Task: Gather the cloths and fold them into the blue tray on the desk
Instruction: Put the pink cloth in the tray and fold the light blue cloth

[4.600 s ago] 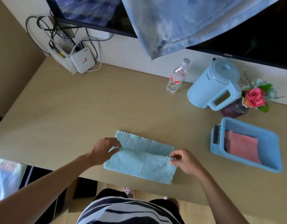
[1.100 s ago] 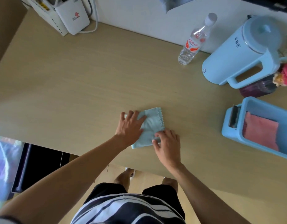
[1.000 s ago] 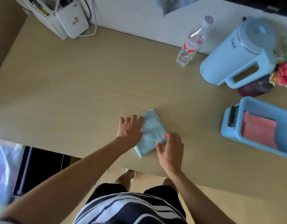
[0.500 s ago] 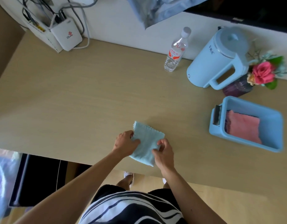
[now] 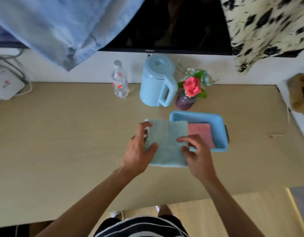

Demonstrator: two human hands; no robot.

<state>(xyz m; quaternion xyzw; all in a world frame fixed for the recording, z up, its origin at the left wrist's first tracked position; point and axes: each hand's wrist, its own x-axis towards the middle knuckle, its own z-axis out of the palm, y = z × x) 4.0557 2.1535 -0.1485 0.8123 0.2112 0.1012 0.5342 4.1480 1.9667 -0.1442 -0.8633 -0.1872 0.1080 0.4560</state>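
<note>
Your left hand (image 5: 139, 151) and right hand (image 5: 197, 155) both have the folded light-blue cloth (image 5: 166, 141). The left grips its left edge, with the thumb on top and the fingers curled round the side. The right pinches the near right part between thumb and fingers. You appear to hold the cloth lifted off the desk (image 5: 62, 134), and its far right corner overlaps the left rim of the blue tray (image 5: 195, 114).

As I judge it, you are near the end for this cloth. A pink cloth (image 5: 201, 134) already lies folded in the tray, and the blue one is down to a compact square. What remains is to carry it fully over the rim and lay it in, beside or on the pink one. I cannot tell whether the pale blue fabric (image 5: 62, 28) and the flowered fabric (image 5: 267, 28) hanging above belong to your job.

Several seconds ago the cloth lay on the desk as a long strip with a fold in progress. Half a second ago it was already a small square, well to the left of the tray. Now it reaches the rim, and your view faces the tray more squarely.
</note>
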